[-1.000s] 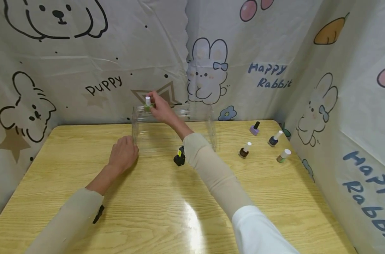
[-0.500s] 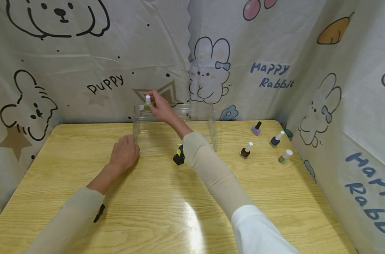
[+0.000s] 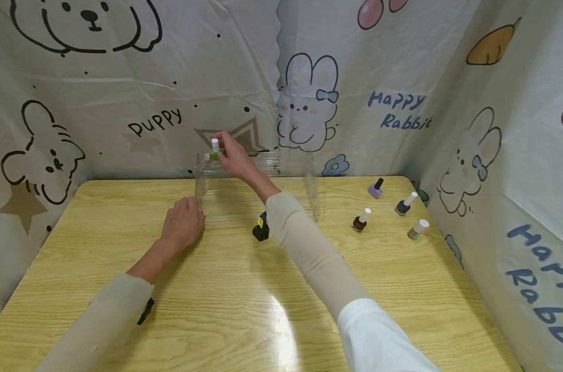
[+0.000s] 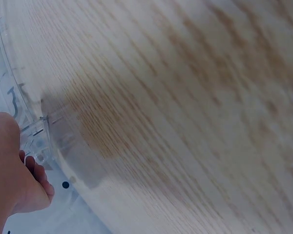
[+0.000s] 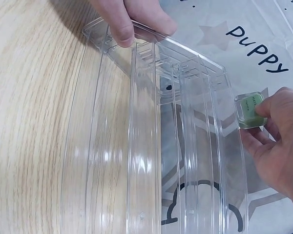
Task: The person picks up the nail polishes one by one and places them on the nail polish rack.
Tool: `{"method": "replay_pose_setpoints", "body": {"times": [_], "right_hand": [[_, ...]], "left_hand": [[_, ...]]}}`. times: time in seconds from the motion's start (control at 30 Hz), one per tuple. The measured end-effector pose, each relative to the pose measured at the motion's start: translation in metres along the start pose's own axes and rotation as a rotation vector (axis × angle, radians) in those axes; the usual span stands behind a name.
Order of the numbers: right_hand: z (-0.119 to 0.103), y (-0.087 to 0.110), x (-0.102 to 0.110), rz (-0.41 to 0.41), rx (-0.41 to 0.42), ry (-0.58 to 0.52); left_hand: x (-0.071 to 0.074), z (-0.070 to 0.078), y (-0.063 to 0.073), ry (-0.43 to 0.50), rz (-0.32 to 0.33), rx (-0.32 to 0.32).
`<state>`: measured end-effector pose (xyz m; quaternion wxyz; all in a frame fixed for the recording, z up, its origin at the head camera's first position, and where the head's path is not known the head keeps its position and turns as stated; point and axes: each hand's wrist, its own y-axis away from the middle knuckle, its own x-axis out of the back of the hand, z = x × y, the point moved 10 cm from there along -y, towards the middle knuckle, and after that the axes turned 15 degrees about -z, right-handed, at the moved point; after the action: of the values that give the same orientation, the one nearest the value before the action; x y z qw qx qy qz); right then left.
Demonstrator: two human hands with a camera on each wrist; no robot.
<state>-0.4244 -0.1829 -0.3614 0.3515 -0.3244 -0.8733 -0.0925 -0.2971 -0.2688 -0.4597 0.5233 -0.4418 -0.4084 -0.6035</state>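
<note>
The right sleeve [image 3: 309,253] partly hides a black object [image 3: 260,232], and the clear rack's [image 5: 141,161] see-through tiers are hard to count. On the wood-grained table [image 3: 212,310], before cartoon-printed cloth [image 3: 225,72], the left hand [image 3: 183,223] grips the rack's left end; the right hand [image 3: 235,157] pinches one green bottle [image 5: 249,108] by its far top edge, while four other bottles [image 3: 359,224] stand right.

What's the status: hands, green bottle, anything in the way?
Right hand pinches green bottle, cap up, at top tier of clear rack; contact unclear. Left hand holds rack's left end. No blockage visible at bottle.
</note>
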Motion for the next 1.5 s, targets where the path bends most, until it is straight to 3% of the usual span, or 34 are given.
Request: {"method": "replay_pose_setpoints", "body": {"times": [0.5,1.1,1.5], "right_hand": [[0.009,0.0,0.001,0.012,-0.019,0.014],[0.01,-0.001,-0.009,-0.053,-0.033,0.07],[0.013,-0.003,-0.012,-0.053,-0.068,0.106]], "left_hand": [[-0.002,-0.001,-0.002,0.012,-0.006,-0.002],[-0.001,0.001,0.001,0.003,0.005,-0.003],[-0.001,-0.001,0.001,-0.003,0.001,-0.001]]}}
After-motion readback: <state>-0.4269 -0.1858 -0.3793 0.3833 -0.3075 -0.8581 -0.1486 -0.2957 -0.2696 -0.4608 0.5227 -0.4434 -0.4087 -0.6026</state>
